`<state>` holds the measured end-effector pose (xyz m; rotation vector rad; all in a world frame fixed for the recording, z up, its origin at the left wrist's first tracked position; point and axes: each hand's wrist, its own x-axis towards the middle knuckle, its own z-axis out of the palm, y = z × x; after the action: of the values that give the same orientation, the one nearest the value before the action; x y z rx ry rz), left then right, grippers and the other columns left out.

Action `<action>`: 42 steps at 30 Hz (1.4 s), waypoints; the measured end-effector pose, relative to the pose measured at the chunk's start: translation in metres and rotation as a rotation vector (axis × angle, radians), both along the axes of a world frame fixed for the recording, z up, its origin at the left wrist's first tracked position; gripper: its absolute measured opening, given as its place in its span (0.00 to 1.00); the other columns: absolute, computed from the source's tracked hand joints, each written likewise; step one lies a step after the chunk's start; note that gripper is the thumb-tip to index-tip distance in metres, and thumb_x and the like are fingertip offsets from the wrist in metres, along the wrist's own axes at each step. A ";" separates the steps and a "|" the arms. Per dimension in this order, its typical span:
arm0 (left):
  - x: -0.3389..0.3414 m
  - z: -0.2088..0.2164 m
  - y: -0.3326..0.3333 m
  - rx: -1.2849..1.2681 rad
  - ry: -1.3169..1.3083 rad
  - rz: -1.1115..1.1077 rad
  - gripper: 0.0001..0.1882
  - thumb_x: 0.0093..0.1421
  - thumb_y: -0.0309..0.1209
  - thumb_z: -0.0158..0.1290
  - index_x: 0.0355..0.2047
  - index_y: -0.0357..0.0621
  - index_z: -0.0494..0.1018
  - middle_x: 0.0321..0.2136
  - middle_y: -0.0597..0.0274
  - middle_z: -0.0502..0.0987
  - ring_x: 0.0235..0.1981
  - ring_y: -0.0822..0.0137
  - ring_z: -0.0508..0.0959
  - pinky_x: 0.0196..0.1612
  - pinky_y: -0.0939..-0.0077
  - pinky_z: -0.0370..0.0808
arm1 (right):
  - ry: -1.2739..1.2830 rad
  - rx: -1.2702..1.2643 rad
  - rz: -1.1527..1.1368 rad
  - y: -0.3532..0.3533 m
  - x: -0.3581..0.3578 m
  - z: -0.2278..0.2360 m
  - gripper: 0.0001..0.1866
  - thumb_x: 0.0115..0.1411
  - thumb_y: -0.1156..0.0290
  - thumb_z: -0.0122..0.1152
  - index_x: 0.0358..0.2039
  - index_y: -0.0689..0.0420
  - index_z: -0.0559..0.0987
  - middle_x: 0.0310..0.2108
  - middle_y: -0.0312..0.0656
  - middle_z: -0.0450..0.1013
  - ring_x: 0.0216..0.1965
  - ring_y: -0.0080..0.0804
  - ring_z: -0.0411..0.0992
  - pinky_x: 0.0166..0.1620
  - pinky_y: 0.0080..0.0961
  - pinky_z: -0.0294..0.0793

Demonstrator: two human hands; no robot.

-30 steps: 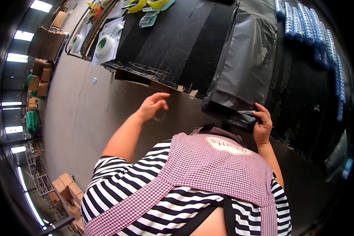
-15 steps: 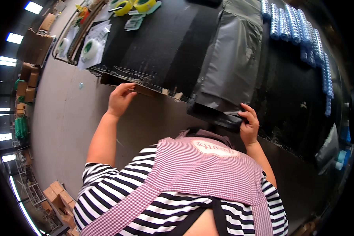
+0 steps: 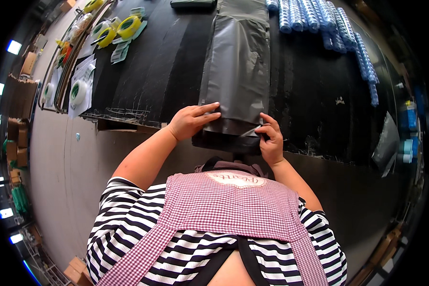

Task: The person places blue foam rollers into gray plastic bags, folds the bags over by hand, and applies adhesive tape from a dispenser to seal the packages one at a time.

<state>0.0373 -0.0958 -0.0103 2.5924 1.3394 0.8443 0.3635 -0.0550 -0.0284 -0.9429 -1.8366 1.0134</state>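
Observation:
A long grey plastic bag (image 3: 236,71) lies lengthwise on the black tabletop, its near end reaching over the front edge with a darker opening or flap. My left hand (image 3: 188,123) rests at the bag's near left side, its fingers stretched out over the plastic. At the opposite near corner, my right hand (image 3: 270,143) has thumb and fingers closed on the bag's edge. Whether anything is inside the bag cannot be seen.
Several blue ribbed plastic columns (image 3: 312,19) lie at the table's far right. Yellow tape rolls (image 3: 128,27) and a clear tape roll with a green core (image 3: 78,92) lie at the left. A crumpled grey plastic piece (image 3: 386,143) hangs at the right edge.
My left hand has moved right from beside the table's front edge onto the bag. My right hand stays at the bag's near right corner. The view has shifted rightward.

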 end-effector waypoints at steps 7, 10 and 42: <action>0.006 -0.006 -0.003 -0.185 -0.429 0.033 0.22 0.47 0.11 0.56 0.42 0.45 0.82 0.50 0.55 0.82 0.46 0.56 0.84 0.48 0.68 0.81 | -0.017 0.076 -0.021 0.000 0.000 0.001 0.14 0.51 0.92 0.56 0.33 0.60 0.81 0.56 0.47 0.78 0.54 0.40 0.77 0.54 0.28 0.76; 0.003 -0.014 -0.007 -0.239 -0.556 0.057 0.21 0.49 0.10 0.56 0.41 0.43 0.82 0.47 0.53 0.82 0.46 0.55 0.84 0.49 0.67 0.81 | 0.124 0.002 0.016 0.000 -0.006 0.004 0.14 0.52 0.93 0.54 0.34 0.61 0.80 0.55 0.49 0.78 0.54 0.43 0.78 0.55 0.28 0.76; 0.048 -0.026 -0.013 -0.403 -0.940 0.859 0.23 0.56 0.34 0.69 0.19 0.45 0.63 0.16 0.72 0.65 0.20 0.78 0.62 0.24 0.75 0.62 | -0.267 -0.194 -0.377 0.008 -0.045 0.010 0.17 0.55 0.69 0.69 0.20 0.59 0.68 0.19 0.48 0.71 0.22 0.50 0.72 0.29 0.41 0.70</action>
<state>0.0856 -0.1084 -0.0359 0.9725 1.9145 1.4137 0.3181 -0.0468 -0.0181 -1.5393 -1.6969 0.8697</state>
